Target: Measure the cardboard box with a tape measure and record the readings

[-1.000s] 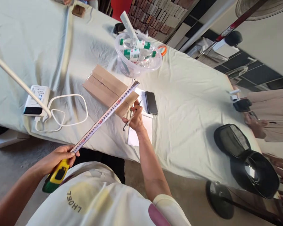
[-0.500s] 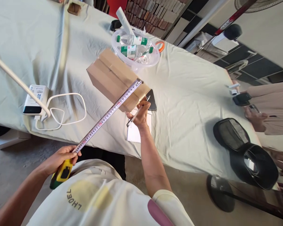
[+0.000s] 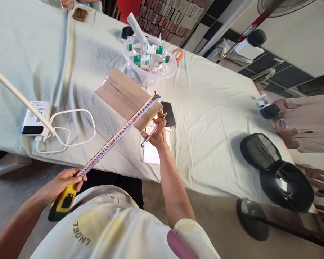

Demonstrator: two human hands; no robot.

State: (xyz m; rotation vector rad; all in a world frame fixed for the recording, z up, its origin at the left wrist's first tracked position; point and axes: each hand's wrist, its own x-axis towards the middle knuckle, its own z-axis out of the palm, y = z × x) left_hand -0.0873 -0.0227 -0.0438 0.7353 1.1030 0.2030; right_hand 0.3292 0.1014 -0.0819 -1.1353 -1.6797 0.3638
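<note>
In my left hand point(image 3: 67, 181), low on the left, is a yellow and green tape measure point(image 3: 66, 201). Its white blade point(image 3: 110, 143) runs out slantwise across a brown cardboard box point(image 3: 126, 95), and the metal hook end lies past the box's far edge. My right hand point(image 3: 158, 133) is closed round a pen point(image 3: 152, 133), its fingers also at the near end of the box. Under that hand lies a white notepad point(image 3: 152, 153) with writing on it. A dark phone point(image 3: 169, 114) rests just beyond, partly behind the fingers.
Behind the box stands a clear plastic basin point(image 3: 148, 77) of green-labelled bottles, with orange-handled scissors point(image 3: 179, 55). A white power bank point(image 3: 36, 117) and looped cable point(image 3: 94, 126) lie left. A black case point(image 3: 261, 153) sits right; another person's hands point(image 3: 286, 131) are beyond.
The box has tilted and dropped, and its top face looks narrower. The tape blade stays across it. The left hand with the tape measure has shifted slightly left; the whole view has shifted a little.
</note>
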